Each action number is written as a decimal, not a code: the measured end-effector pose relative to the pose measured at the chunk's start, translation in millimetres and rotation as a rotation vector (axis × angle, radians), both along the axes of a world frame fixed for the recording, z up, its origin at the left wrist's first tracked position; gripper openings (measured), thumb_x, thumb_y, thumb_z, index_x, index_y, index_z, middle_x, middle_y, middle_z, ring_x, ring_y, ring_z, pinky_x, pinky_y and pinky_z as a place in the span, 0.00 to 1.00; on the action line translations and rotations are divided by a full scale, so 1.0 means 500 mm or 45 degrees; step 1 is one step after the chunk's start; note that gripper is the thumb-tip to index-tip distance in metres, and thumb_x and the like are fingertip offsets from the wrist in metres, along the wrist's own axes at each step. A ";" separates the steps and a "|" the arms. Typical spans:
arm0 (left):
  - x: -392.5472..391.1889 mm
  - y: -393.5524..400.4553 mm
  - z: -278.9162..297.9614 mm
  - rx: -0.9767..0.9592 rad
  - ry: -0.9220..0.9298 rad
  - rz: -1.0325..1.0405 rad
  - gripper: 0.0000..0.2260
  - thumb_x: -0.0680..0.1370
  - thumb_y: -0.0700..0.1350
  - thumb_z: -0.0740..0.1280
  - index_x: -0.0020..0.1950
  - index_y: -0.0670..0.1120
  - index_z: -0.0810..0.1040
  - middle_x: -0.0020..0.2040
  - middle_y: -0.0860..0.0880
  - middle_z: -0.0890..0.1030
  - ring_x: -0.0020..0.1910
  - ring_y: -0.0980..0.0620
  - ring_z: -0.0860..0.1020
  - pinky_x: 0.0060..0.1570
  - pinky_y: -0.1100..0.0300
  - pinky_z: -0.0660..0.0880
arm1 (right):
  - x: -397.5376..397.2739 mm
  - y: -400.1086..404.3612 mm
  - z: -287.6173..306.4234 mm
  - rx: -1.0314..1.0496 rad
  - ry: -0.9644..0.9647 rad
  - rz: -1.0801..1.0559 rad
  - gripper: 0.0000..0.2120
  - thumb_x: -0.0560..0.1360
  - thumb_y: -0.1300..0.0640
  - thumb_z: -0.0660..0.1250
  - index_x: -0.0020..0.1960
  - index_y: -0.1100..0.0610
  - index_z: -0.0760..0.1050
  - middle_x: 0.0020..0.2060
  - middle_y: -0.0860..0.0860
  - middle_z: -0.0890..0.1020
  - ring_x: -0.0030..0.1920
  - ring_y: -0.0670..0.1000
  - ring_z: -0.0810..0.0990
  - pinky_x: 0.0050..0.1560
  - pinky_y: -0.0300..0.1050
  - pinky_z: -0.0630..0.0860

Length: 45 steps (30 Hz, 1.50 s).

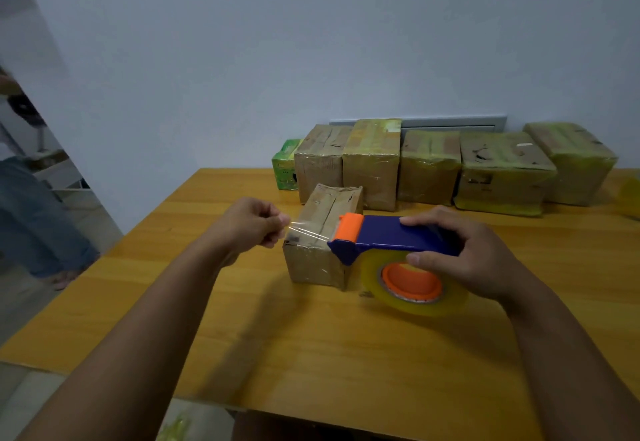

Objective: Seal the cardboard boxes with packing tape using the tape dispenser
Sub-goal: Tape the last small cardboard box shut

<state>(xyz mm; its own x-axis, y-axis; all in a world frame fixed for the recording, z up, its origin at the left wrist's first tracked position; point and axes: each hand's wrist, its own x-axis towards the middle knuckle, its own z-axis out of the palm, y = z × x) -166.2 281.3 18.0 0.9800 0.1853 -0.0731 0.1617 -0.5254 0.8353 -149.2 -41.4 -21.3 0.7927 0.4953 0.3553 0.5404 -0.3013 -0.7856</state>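
A small cardboard box (322, 236) stands on the yellow wooden worktop (311, 336), a little in front of a row of boxes (433, 163) already wrapped in tape along the wall. The right hand (464, 257) grips the tape dispenser (388, 234), with the fingers curled over its blue body and the thumb against the side, just above the tape roll (412, 285) with its orange core. The orange front part of the dispenser is above the right side of the box top. The left hand (252, 226) pinches the free end of the clear tape (308, 229) between thumb and fingers. The tape is stretched from the dispenser across the box top to this hand. At the far left, a person's legs in jeans (38, 219) stand on the floor.
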 end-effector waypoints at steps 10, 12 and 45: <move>0.013 0.004 -0.054 0.142 -0.001 0.104 0.10 0.80 0.43 0.66 0.43 0.37 0.80 0.35 0.44 0.80 0.33 0.50 0.75 0.36 0.58 0.75 | 0.045 0.021 0.015 -0.125 0.021 0.042 0.22 0.66 0.42 0.72 0.59 0.39 0.76 0.51 0.37 0.76 0.51 0.41 0.77 0.44 0.32 0.74; 0.014 0.003 -0.065 0.177 0.018 0.128 0.10 0.80 0.43 0.66 0.43 0.39 0.80 0.36 0.44 0.80 0.33 0.50 0.75 0.35 0.58 0.75 | 0.048 0.028 0.012 -0.130 0.012 0.050 0.22 0.66 0.43 0.73 0.59 0.41 0.76 0.52 0.39 0.76 0.51 0.41 0.76 0.44 0.31 0.74; -0.030 -0.064 -0.197 1.164 -0.612 -0.173 0.28 0.77 0.59 0.64 0.74 0.46 0.68 0.74 0.46 0.69 0.74 0.48 0.64 0.73 0.53 0.56 | 0.041 0.041 -0.022 0.005 0.055 -0.016 0.21 0.66 0.45 0.73 0.59 0.42 0.77 0.52 0.45 0.77 0.49 0.42 0.77 0.42 0.33 0.74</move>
<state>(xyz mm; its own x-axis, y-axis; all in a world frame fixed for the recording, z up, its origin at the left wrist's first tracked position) -181.1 249.5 -80.7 0.8855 -0.1403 0.4429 -0.1903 -0.9792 0.0703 -128.5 -20.9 -32.4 0.8135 0.4839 0.3225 0.5020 -0.3045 -0.8095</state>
